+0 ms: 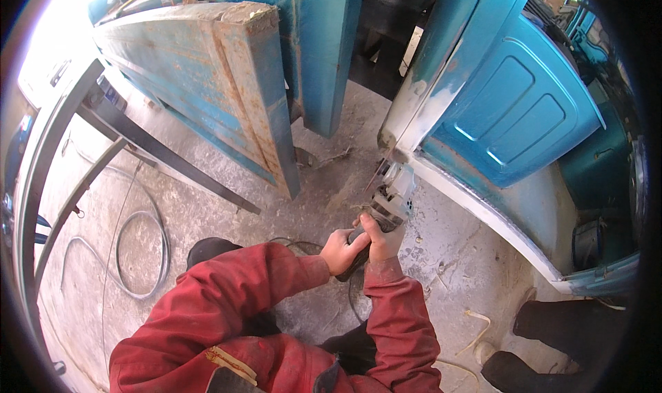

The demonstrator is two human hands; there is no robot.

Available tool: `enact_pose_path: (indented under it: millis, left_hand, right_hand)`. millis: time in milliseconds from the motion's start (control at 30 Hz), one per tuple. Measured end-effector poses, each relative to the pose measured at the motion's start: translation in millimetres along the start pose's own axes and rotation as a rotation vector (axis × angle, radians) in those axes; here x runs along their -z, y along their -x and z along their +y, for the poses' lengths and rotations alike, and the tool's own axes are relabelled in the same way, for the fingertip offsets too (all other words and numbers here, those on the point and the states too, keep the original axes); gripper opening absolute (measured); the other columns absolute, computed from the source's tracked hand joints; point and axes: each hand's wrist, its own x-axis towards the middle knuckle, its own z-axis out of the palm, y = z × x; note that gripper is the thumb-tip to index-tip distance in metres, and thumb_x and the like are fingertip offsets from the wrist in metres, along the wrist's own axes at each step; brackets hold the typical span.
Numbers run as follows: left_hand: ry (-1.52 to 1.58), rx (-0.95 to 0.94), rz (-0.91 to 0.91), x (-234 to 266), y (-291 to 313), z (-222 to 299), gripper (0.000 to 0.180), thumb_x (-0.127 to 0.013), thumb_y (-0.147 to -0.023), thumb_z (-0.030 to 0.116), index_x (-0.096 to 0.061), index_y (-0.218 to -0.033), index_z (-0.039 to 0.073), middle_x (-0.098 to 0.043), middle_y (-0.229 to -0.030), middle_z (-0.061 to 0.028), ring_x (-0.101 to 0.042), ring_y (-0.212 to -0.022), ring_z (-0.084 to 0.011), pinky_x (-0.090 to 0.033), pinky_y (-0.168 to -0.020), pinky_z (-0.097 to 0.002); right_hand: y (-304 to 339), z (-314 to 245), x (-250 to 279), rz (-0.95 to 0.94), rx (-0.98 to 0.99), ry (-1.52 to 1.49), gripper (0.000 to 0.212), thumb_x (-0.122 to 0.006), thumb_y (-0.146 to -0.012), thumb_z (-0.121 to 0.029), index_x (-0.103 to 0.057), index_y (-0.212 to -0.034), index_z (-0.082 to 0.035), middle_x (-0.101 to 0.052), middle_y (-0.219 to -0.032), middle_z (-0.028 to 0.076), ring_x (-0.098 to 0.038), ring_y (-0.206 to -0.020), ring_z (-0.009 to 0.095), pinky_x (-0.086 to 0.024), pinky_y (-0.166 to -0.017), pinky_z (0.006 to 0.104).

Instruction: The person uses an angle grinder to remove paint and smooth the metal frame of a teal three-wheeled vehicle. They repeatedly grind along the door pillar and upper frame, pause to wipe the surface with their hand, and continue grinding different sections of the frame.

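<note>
An angle grinder (389, 205) with a grey head and dark body is gripped by both of my hands. My left hand (338, 252) is closed round the rear of its body. Just in front, my right hand (383, 240) wraps the body, with its thumb on top. The grinder's head points away from me, close to the lower corner of a blue vehicle's door pillar (414, 121), where bare and whitish patches show. Whether its disc touches the metal I cannot tell. A pale door sill (476, 203) runs from that corner toward the right.
A blue, rusted panel (252, 93) stands ahead on the left. A dark metal frame (127, 127) and a coiled hose (164, 245) are at the left. On the right are a blue inner door panel (517, 110) and another person's dark-trousered legs (562, 327).
</note>
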Motion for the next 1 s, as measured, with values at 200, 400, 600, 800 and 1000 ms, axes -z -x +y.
enact_pose_path:
  millis: [200, 400, 600, 800, 1000]
  left_hand:
    - [-0.005, 0.001, 0.01, 0, -2, -3, 0.054, -0.059, -0.091, 0.047, -0.066, -0.087, -0.007, -0.066, -0.071, -0.0152, -0.064, -0.071, -0.0182, -0.049, -0.067, -0.0382]
    - [0.0, -0.004, 0.007, 1, -2, 0, 0.056, -0.059, -0.091, 0.049, -0.066, -0.087, -0.007, -0.066, -0.071, -0.0153, -0.064, -0.07, -0.0185, -0.049, -0.067, -0.0383]
    - [-0.014, 0.011, 0.018, 1, -2, 3, 0.056, -0.059, -0.091, 0.048, -0.067, -0.088, -0.007, -0.067, -0.072, -0.0162, -0.064, -0.07, -0.0199, -0.049, -0.067, -0.0383]
    - [-0.026, -0.001, 0.005, 1, -1, 12, 0.046, -0.054, -0.095, 0.038, -0.064, -0.087, -0.006, -0.064, -0.071, -0.0108, -0.058, -0.069, -0.0154, -0.047, -0.065, -0.0358]
    - [-0.027, 0.002, 0.007, 1, 1, 20, 0.042, -0.052, -0.096, 0.034, -0.064, -0.086, -0.005, -0.062, -0.069, -0.0075, -0.054, -0.069, -0.0123, -0.046, -0.064, -0.0344]
  right_hand:
    - [-1, -2, 2, 0.004, -0.047, -0.048, 0.027, -0.077, -0.077, -0.004, -0.065, -0.1, 0.001, -0.068, -0.088, 0.006, -0.066, -0.074, 0.016, -0.054, -0.069, 0.0306]
    - [-2, -2, 3, 0.003, -0.019, -0.005, 0.026, -0.077, -0.077, -0.005, -0.066, -0.1, 0.0, -0.069, -0.089, 0.006, -0.066, -0.076, 0.015, -0.054, -0.07, 0.0302]
    - [-3, -5, -1, -0.006, 0.027, 0.011, 0.026, -0.074, -0.079, -0.008, -0.059, -0.099, -0.001, -0.064, -0.082, 0.007, -0.064, -0.066, 0.019, -0.054, -0.061, 0.0316]
    - [-3, -11, -4, -0.008, 0.014, -0.011, 0.029, -0.075, -0.079, -0.008, -0.058, -0.101, -0.001, -0.064, -0.082, 0.007, -0.064, -0.067, 0.018, -0.054, -0.061, 0.0315]
    - [-3, -15, -5, 0.001, 0.012, -0.028, 0.029, -0.075, -0.079, -0.008, -0.058, -0.102, -0.002, -0.063, -0.082, 0.006, -0.064, -0.067, 0.018, -0.054, -0.061, 0.0313]
